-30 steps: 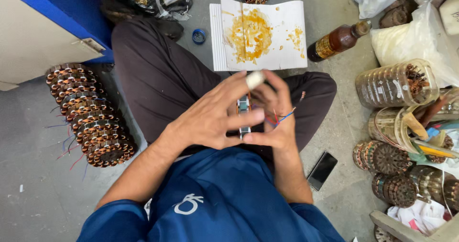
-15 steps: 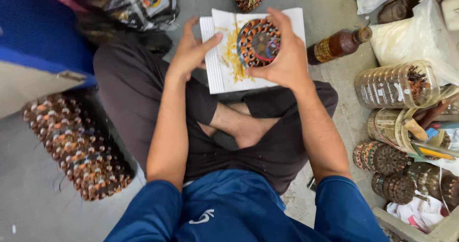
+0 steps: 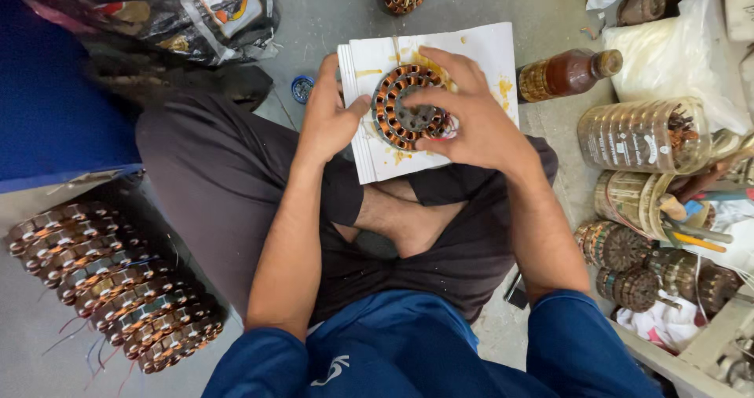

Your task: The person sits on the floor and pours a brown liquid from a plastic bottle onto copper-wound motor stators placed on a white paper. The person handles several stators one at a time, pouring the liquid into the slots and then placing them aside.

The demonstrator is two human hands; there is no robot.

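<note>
While the person is sitting cross-legged on the grey floor (image 3: 330,13), the round motor stator (image 3: 404,107) is lying flat on a stained white paper pad (image 3: 471,48) in front of the knees, its open centre facing straight up at the camera; being a ring, it is showing no long axis. The right hand (image 3: 471,127) is spreading over its right side, fingers (image 3: 428,95) curled onto the core and gripping it, while the left hand (image 3: 330,115) is pressing against its left rim, thumb touching the windings. Around the pad, a brown bottle (image 3: 569,72) is lying on its side to the right, clear jars (image 3: 640,135) are sitting beyond it, and rows of stacked stators (image 3: 110,284) are lying well apart on the left. The stator itself is showing copper-orange coils wound around a grey toothed metal core, with thin coloured wires trailing at its right edge.
</note>
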